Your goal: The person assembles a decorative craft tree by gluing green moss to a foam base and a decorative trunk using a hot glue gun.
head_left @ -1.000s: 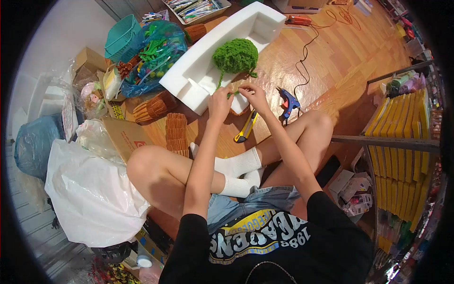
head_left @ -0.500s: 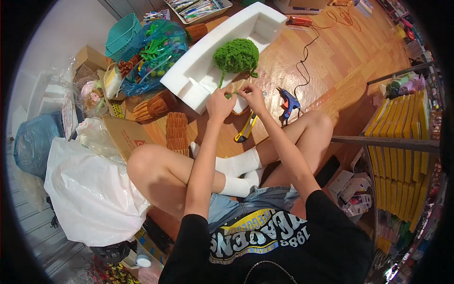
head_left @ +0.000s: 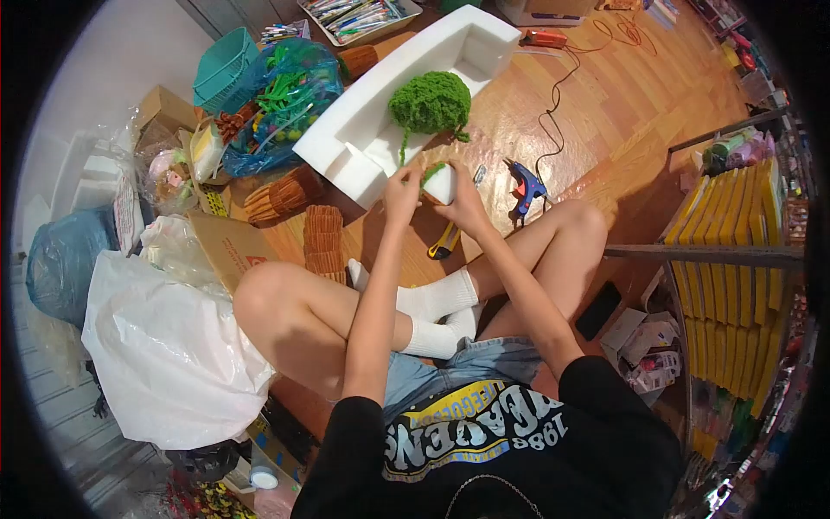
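Note:
My right hand (head_left: pixel 466 210) grips a small white piece, apparently foam (head_left: pixel 442 184), from its right side. Green fuzzy yarn (head_left: pixel 431 172) lies along the upper left edge of that piece, and a brownish edge shows below. My left hand (head_left: pixel 402 197) is closed at the piece's left side, where a strand of the yarn runs down into its fingers. That strand comes from a green yarn ball (head_left: pixel 430 102) resting in a long white foam tray (head_left: pixel 346 130). A yellow utility knife (head_left: pixel 444 241) lies just under my right hand, partly covered by it.
A blue glue gun (head_left: pixel 525 192) stands on the floor to the right, its cable running up. Brown ribbed bundles (head_left: pixel 322 240) lie left, near a blue plastic bag (head_left: pixel 285 104) and a teal basket (head_left: pixel 226 67). A phone (head_left: pixel 598 311) lies by the right knee.
The white piece has come up from below my hands and turned its white face toward me. My right hand has moved from pinching near the yarn to gripping the piece's right side.

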A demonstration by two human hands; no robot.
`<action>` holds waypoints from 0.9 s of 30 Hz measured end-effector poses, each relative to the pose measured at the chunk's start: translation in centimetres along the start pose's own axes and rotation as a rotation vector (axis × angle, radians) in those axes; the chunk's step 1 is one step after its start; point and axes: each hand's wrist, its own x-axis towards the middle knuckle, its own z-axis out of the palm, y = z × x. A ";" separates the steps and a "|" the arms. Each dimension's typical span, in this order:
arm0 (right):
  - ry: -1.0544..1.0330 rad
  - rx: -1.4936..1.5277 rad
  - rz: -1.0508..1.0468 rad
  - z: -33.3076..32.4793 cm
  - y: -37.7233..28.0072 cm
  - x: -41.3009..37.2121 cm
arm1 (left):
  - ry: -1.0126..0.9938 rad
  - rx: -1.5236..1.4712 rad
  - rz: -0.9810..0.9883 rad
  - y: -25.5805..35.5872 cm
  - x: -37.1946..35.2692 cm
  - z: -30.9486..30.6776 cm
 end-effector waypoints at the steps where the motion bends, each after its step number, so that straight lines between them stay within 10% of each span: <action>1: 0.033 0.069 -0.041 -0.6 -0.3 0.2 | 0.004 0.000 0.004 0.4 0.1 -0.6; 5: -0.005 -0.012 -0.253 -4.7 -2.8 1.7 | -0.089 -0.299 -0.021 4.4 -1.5 -2.6; 7: -0.062 0.179 -0.253 -6.3 -4.4 2.7 | -0.614 -0.734 -0.016 5.4 -1.1 -3.3; 11: -0.055 0.165 -0.312 -8.7 -6.3 4.2 | -0.635 -0.657 0.147 7.4 -1.6 -2.6; 17: 0.043 0.514 -0.019 -9.7 -9.1 5.4 | -0.387 -0.701 0.301 8.2 -1.4 -2.8; 27: 0.077 0.202 -0.309 -9.6 -11.8 6.4 | -0.112 -0.355 0.681 8.1 -3.8 -2.3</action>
